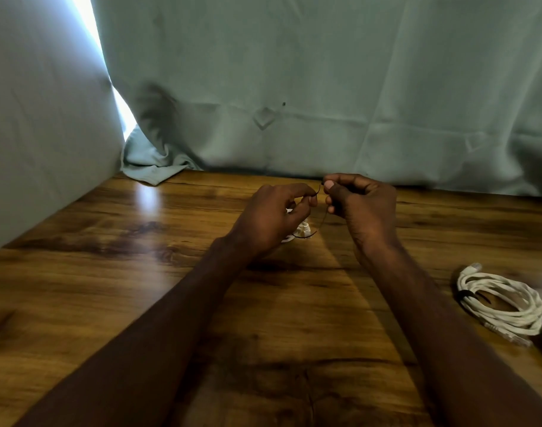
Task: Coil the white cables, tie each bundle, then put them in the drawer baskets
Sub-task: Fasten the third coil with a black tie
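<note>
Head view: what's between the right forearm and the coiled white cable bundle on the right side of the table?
Only bare wooden table. In the head view nothing lies between the right forearm and the coiled white cable bundle.

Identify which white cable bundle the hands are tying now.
The small white bundle under the left hand, looped by the thin dark tie; the larger coil lies untouched at right.

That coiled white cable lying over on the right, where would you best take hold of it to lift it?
Judging by its pose, grip the coiled white cable at its left end, where a dark tie seems to cinch the loops together. Come from above: it lies flat on the wooden table, so pinching there should lift all the strands at once.
</note>
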